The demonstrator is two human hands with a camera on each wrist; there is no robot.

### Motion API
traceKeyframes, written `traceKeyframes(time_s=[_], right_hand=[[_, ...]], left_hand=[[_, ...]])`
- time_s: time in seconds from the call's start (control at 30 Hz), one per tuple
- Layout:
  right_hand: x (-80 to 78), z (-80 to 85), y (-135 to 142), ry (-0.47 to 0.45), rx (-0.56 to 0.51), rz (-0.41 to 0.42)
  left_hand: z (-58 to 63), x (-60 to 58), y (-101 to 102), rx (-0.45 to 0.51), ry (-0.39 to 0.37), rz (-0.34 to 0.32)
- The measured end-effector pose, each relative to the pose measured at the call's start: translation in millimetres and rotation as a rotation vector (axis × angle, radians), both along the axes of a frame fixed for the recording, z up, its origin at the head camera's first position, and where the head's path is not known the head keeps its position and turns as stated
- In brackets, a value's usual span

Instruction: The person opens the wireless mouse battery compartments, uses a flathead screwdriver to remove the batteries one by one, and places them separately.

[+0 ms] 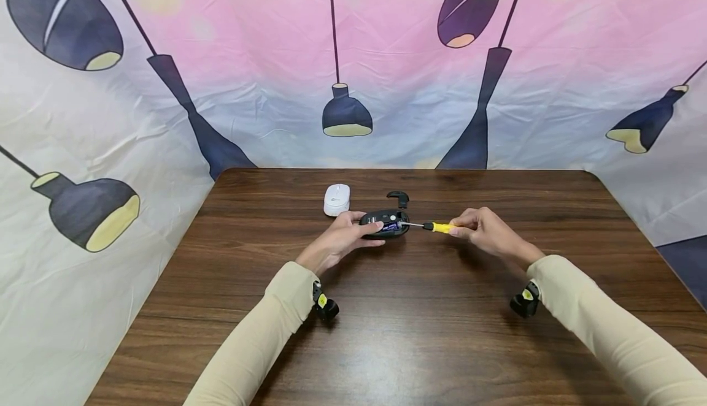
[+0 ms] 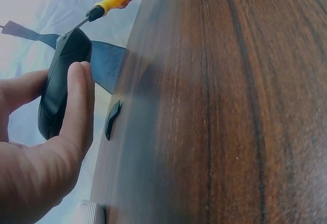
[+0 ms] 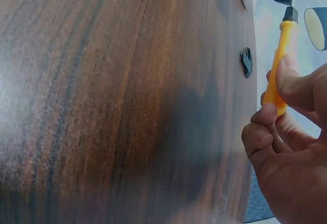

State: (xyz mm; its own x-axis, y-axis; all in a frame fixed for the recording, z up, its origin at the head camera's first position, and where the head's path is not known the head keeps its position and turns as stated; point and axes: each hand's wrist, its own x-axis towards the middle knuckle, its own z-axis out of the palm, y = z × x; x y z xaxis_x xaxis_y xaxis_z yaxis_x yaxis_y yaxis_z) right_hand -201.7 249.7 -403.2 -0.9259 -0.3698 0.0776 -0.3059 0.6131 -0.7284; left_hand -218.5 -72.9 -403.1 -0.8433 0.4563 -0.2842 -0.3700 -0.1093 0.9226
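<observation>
My left hand grips a black computer mouse with its underside up, thumb on top and fingers along the sides. Its battery bay is uncovered, and a purple-blue battery shows inside. From the right, my right hand pinches the yellow handle of a screwdriver. The screwdriver's metal shaft reaches to the end of the battery bay. In the left wrist view the black mouse is held above the table, the screwdriver pointing at its far end. The right wrist view shows thumb and fingers around the yellow handle.
A white mouse lies on the wooden table behind my left hand. Just beyond the black mouse lies a small black battery cover. Behind the table's back edge hangs a cloth printed with lamps.
</observation>
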Motion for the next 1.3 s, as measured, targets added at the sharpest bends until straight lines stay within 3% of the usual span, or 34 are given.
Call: traceKeyframes(time_s=[0.57,1.03,1.3], right_hand=[[1.6,-4.0,0.4,-0.042,0.002,-0.019],[2.2,18.9,17.0,-0.032,0.006,-0.065],[5.1,26.3,34.1,0.032,0.077,-0.157]], left_hand=[[2.0,0.7,1.4,0.005,-0.051,0.007],[0.8,-0.8,1.0,0.002,-0.065,0.031],[1.2,-0.4,-0.8,-0.016,-0.061,0.024]])
